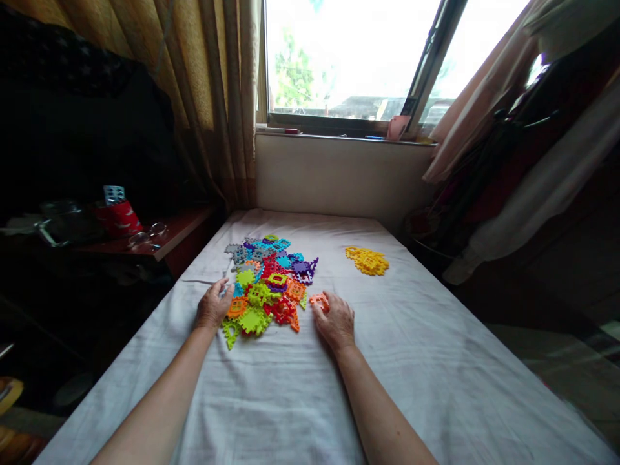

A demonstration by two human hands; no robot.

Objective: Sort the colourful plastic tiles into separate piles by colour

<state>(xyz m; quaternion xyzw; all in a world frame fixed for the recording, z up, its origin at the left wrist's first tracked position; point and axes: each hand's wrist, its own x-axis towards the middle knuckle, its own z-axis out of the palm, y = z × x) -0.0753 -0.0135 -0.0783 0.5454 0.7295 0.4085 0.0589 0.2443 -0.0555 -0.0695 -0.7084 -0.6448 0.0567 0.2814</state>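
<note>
A heap of flat plastic interlocking pieces (pixel 268 281) in green, orange, red, blue, purple and grey lies on a white sheet (pixel 300 387). My left hand (pixel 212 307) rests at the heap's left edge, fingers curled against the pieces. My right hand (pixel 334 320) lies to the right of the heap, its fingers closed on an orange piece (pixel 318 300). A separate small pile of yellow pieces (pixel 367 261) sits farther off to the right, apart from both hands.
A dark side table (pixel 159 242) at the left holds a red cup (pixel 117 217) and glasses (pixel 148 236). Curtains (pixel 208 97) and a window (pixel 349 58) stand behind the sheet's far end. Clothes hang at the right.
</note>
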